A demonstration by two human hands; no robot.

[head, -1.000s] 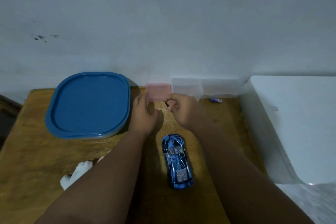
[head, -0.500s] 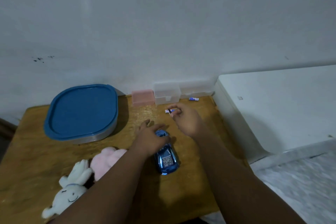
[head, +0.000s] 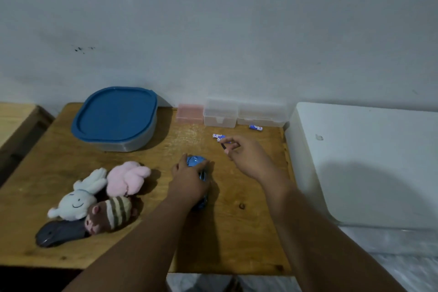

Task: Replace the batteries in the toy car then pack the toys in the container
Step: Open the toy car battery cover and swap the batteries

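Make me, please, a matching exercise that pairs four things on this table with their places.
Things
1. container
2. car
3. dark piece
4. lone battery

Places
A. alone near the far right corner of the table
B. under the left hand
C. far left, lid on
D. pinched in the right hand

Pairs: 1-C, 2-B, 3-D, 4-A
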